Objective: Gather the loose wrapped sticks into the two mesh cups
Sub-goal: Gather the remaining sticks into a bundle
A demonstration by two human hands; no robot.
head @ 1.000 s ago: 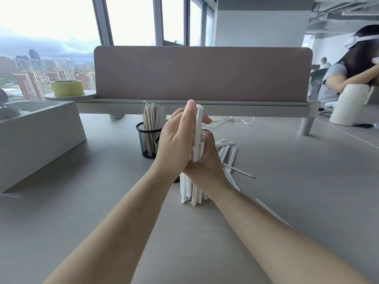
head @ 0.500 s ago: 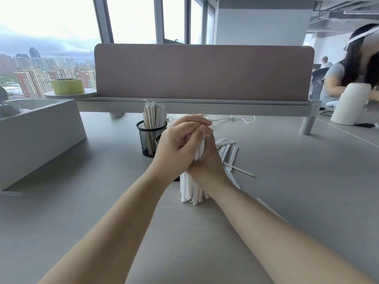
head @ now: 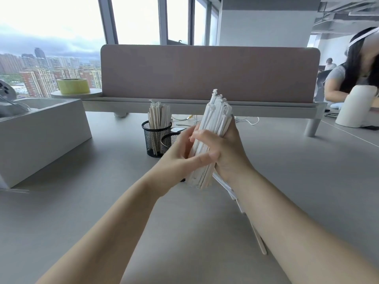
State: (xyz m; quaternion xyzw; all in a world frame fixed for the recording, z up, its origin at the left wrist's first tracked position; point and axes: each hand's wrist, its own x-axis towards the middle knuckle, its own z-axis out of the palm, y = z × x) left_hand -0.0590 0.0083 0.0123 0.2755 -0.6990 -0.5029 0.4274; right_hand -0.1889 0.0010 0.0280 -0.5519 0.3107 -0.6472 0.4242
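A thick bundle of white wrapped sticks [head: 215, 117] is held upright, tilted to the right, just above the grey desk. My right hand [head: 227, 152] wraps it from the right and my left hand [head: 184, 152] grips its lower part from the left. Behind my left hand stand two black mesh cups: the farther one [head: 152, 138] is full of upright sticks, the nearer one [head: 171, 139] is mostly hidden and I cannot see its inside. A few loose sticks [head: 258, 240] lie on the desk under my right forearm.
A grey box [head: 41, 136] stands at the left. A desk divider panel [head: 209, 72] runs along the back, with white cables [head: 246, 119] beneath it. A green tape roll [head: 72, 86] sits back left. Another person [head: 352, 74] and a white cylinder [head: 356, 107] are at the right.
The bundle rested end-down on the desk with both hands clasped around its top; now it is lifted off the desk and tilted right, with much of its top showing above my hands.
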